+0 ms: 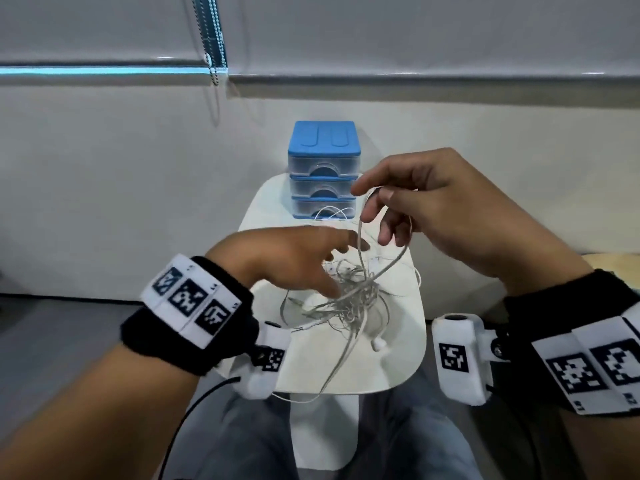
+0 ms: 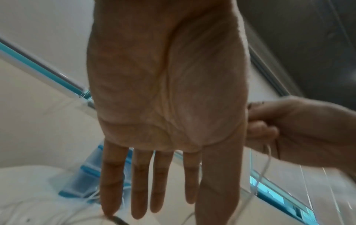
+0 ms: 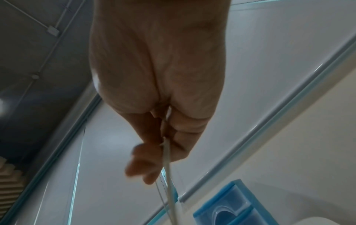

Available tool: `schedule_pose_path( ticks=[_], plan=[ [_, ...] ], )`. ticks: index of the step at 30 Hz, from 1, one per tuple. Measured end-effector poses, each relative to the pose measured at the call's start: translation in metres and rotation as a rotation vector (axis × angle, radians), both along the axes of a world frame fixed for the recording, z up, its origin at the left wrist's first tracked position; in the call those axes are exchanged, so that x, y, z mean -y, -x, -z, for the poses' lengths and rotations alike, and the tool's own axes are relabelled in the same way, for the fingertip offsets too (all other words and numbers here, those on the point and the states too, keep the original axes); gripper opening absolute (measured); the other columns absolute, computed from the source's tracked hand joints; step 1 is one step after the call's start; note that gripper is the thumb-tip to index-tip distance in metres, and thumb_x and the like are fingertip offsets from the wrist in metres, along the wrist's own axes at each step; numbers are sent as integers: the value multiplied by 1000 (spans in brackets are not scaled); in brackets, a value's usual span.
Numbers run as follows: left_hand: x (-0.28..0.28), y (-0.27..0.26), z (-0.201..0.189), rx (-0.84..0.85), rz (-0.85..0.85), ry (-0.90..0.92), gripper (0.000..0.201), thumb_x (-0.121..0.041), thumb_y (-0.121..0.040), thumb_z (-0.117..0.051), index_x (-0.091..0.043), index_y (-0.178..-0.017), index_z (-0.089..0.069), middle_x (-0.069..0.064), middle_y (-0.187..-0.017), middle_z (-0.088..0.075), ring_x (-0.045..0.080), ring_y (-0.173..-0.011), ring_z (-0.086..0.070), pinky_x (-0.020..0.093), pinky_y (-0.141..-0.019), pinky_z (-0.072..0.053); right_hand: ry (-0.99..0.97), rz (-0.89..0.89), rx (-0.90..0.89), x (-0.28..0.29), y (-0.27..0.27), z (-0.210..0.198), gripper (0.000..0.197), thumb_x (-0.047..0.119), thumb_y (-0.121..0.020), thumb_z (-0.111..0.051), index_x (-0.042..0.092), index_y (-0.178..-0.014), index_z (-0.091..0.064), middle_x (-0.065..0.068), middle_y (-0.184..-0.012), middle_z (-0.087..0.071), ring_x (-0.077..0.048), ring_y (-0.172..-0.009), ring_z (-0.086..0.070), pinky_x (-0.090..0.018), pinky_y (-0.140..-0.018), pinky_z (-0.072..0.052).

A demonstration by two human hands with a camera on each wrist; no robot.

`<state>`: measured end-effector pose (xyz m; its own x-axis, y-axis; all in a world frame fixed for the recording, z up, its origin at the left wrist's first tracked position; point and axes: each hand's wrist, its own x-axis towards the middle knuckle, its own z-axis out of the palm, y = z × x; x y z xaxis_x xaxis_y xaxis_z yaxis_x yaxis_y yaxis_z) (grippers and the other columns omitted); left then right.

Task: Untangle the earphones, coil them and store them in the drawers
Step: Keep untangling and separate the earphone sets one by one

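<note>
White earphones: thin-corded earphones (image 1: 349,299), knotted in a dense tangle, on the white rounded tabletop (image 1: 398,368).
Right hand (image 1: 436,206): grip pinching a raised cord loop.
Left hand (image 1: 287,258): fingers straight, over the tangle.
Drawers: blue-topped clear plastic drawers (image 1: 323,171), behind.

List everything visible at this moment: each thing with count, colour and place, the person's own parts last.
earphones: a tangle, count unclear, white, mid table, one strand lifted.
earbud: one, white, near edge of the tangle.
drawer unit: one, blue top, three clear drawers, all closed, far end of the table.
table: one, white, in front of the person.
blind cords: beaded, hanging at the wall, upper left.
wrist cameras: two, white, under the wrists.
wristbands: two, black with white marker tags.
legs: grey trousers, below the table.
left hand: open, fingers straight over the tangle.
right hand: raised, pinch grip on a strand.
</note>
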<state>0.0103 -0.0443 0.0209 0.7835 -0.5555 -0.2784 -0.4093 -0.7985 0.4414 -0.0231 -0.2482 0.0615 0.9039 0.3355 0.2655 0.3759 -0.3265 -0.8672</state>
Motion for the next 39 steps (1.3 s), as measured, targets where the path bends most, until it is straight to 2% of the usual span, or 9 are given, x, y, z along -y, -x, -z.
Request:
schedule_pose_path(
  ticks=[5, 9, 14, 16, 19, 22, 30, 35, 39],
  plan=[
    [24, -12, 20, 8, 155, -24, 56, -19, -86, -77, -40, -134, -57, -13, -132, -57, 6, -102, -59, 30, -96, -50, 23, 69, 80, 4, 5, -10, 15, 1, -97, -61, 7, -96, -75, -11, -79, -74, -11, -48, -44, -19, -48, -37],
    [37, -17, 19, 66, 214, -77, 17, -29, -87, -77, -40, -92, -65, -15, -99, -64, 1, -81, -56, 26, -81, -48, 161, 197, 210, 5, 4, -13, 10, 14, -95, -67, 19, -91, -74, -1, -73, -76, -6, -44, -44, -21, -47, -35],
    [15, -19, 7, 121, 69, 69, 19, -37, -84, -75, -21, -88, -67, -3, -98, -63, 14, -91, -58, 35, -85, -48, 128, 375, 373, 18, 3, -24, 6, 23, -85, -79, 23, -90, -76, 4, -69, -70, -9, -57, -54, -22, -56, -41],
    [4, -18, -1, 96, -41, 214, 28, -31, -84, -72, -9, -79, -55, 8, -83, -60, 15, -74, -51, 34, -72, -41, -28, 424, 473, 25, 4, -31, 12, 20, -82, -81, 19, -93, -76, -2, -74, -67, -9, -62, -55, -25, -61, -45],
    [-9, -13, -11, 104, -154, 373, 28, -13, -90, -68, -13, -71, -47, -6, -63, -58, 10, -62, -56, 31, -65, -37, -118, 482, 546, 29, 8, -38, 10, 21, -83, -76, 17, -92, -75, -9, -78, -67, -16, -65, -58, -33, -65, -51],
    [-19, -7, -17, 143, -230, 520, 17, -3, -90, -66, -9, -79, -55, 6, -82, -76, 22, -86, -74, 35, -79, -49, -72, 468, 473, 31, 8, -39, 8, 23, -85, -73, 17, -89, -75, -12, -70, -61, -14, -58, -51, -29, -57, -41],
    [-38, 11, -16, 148, -363, 792, 20, 6, -89, -66, -12, -91, -55, 10, -77, -72, 21, -65, -56, 24, -54, -42, 272, 471, 319, 44, 9, -34, 29, 48, -85, -76, 21, -78, -73, -6, -61, -63, -13, -47, -47, -26, -54, -36],
    [-40, 13, -18, 185, -388, 832, 21, 6, -88, -69, -10, -93, -56, 9, -78, -69, 21, -64, -55, 24, -56, -47, 388, 497, 228, 44, 4, -31, 42, 60, -86, -68, 20, -74, -72, -5, -64, -68, -19, -57, -58, -27, -58, -41],
    [-30, 20, -15, 234, -340, 812, 21, 2, -89, -71, -12, -94, -56, 3, -75, -68, 17, -58, -56, 27, -56, -48, 487, 292, 61, 24, 8, -13, 35, 60, -88, -60, 27, -85, -75, 6, -79, -75, -17, -83, -70, -33, -79, -52]
  ],
)
